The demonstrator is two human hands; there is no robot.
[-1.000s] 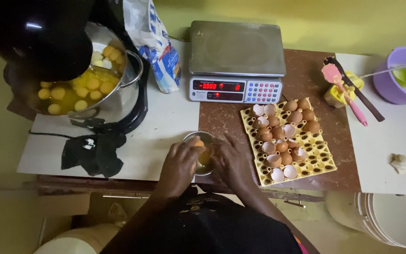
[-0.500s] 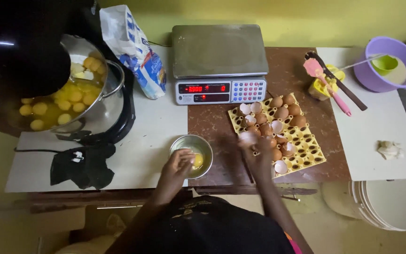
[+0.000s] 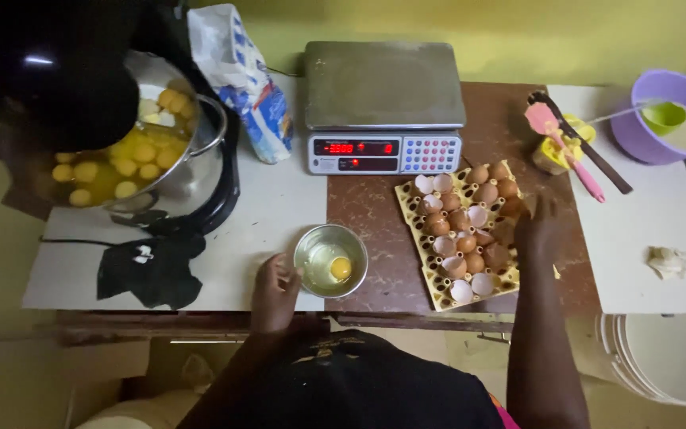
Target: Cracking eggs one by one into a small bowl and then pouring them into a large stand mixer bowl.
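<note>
On the bench's [image 3: 240,238] near edge, a small steel bowl [image 3: 330,260] holds one cracked egg, its yolk [image 3: 341,268] whole. Just left of it rests the left hand [image 3: 274,290], its grip loosely spread and holding nothing, fingertips close to the bowl's rim. Over the right side of the yellow egg tray [image 3: 446,295], among brown eggs and empty shells, hangs the right hand [image 3: 539,230]; I cannot tell whether its grip pinches anything.

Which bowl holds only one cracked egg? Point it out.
The small metal bowl by the left hand holds one yolk; the big mixer bowl holds many, and the purple bowl holds none.
</note>
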